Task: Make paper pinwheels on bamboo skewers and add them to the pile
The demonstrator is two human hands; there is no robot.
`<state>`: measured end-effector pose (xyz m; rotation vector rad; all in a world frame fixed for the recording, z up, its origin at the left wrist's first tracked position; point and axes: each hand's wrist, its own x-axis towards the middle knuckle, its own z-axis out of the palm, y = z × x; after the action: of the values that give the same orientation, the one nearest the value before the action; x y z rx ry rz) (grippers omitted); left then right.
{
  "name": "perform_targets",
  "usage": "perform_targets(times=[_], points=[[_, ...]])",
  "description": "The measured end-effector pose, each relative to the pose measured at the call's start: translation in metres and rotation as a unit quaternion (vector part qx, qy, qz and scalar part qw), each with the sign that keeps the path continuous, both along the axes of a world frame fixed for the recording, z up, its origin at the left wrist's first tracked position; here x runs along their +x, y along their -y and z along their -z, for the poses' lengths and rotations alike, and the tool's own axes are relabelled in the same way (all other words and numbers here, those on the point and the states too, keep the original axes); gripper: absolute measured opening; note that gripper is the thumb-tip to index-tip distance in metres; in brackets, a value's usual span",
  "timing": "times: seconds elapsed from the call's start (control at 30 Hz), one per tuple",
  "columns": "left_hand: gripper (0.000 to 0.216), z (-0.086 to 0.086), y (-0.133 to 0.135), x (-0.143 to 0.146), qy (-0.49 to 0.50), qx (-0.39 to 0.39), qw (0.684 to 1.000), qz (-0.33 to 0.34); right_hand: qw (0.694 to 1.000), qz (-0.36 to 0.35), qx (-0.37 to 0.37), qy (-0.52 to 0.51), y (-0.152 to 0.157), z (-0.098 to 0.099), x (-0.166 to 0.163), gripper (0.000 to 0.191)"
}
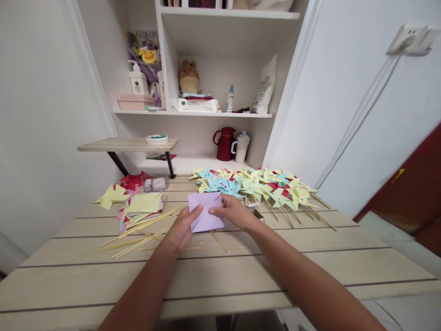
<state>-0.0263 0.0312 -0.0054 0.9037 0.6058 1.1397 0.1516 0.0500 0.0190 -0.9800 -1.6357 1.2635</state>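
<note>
A lilac paper square (205, 210) with folded corners is held above the wooden table (310, 271). My left hand (182, 227) grips its lower left edge, thumb on top. My right hand (233, 212) pinches its right side between thumb and fingers. Just left of my hands lie several thin wooden sticks (144, 234) and a stack of coloured paper squares (141, 209). Behind my right hand spreads a heap of finished paper pinwheels on sticks (258, 186), in yellow, blue, green and red.
Loose yellow (112, 195) and red paper pieces (132, 180) and a small clear box (155, 184) sit at the far left. A low wooden shelf (127, 145) holds a round tin. A red jug (225, 143) and white cup (241, 147) stand behind, under white shelving.
</note>
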Motion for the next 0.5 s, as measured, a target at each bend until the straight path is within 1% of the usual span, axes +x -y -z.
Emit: perform_targets(times=[0.1,0.17,0.23,0.3,0.37,0.43,0.5], points=[[0.038,0.006,-0.004,0.003,-0.016,-0.014,1.0,-0.016,1.0,-0.005,-0.016,-0.016,0.002,0.006,0.001,0.027],[0.034,0.01,-0.006,0.006,-0.014,-0.027,0.999,-0.033,0.999,-0.015,-0.023,-0.044,0.004,0.009,0.002,0.032],[0.033,0.012,-0.007,0.007,-0.005,-0.04,0.998,-0.038,0.997,-0.007,-0.026,-0.073,0.004,0.012,0.004,0.037],[0.035,0.014,-0.008,0.008,0.009,-0.047,0.998,-0.036,0.996,0.035,-0.016,-0.077,0.002,0.015,0.006,0.042],[0.038,0.015,-0.007,0.009,0.024,-0.054,0.998,-0.031,0.994,0.083,0.011,-0.069,-0.002,0.017,0.008,0.042],[0.04,0.016,-0.008,0.009,0.039,-0.065,0.997,-0.028,0.989,0.126,0.049,-0.059,-0.004,0.018,0.011,0.04],[0.041,0.016,-0.008,0.009,0.06,-0.078,0.994,-0.038,0.979,0.168,0.107,-0.032,-0.004,0.017,0.013,0.039]])
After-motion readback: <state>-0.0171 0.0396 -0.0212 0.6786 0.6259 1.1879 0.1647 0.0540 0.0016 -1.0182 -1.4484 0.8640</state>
